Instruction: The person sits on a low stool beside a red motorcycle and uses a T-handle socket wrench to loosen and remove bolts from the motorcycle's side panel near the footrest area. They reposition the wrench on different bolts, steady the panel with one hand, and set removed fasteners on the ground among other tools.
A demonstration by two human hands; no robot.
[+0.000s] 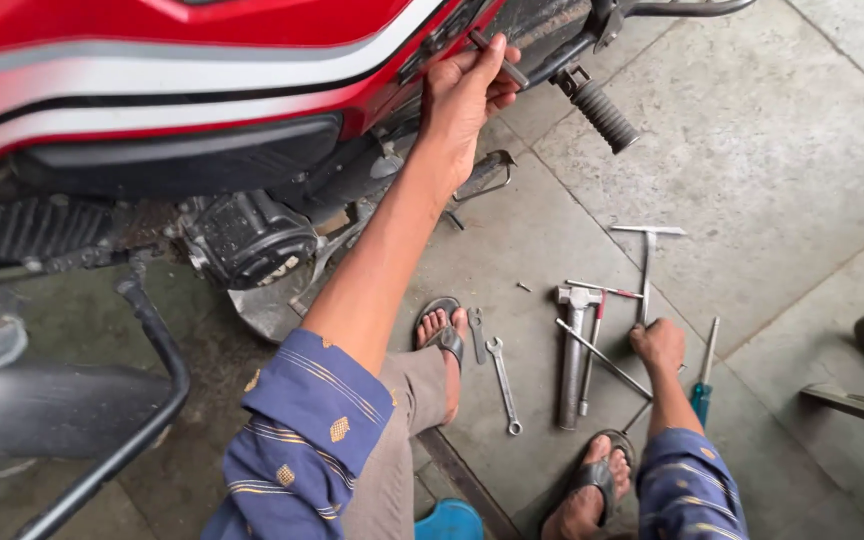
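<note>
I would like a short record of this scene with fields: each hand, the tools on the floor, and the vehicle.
left hand: raised to the red motorcycle, gripping a short dark metal tool
right hand: down on the floor, on a thin metal rod
floor tools: combination wrench, hammer, T-handle wrench, green-handled screwdriver
feet: in sandals
floor: grey concrete slabs
</note>
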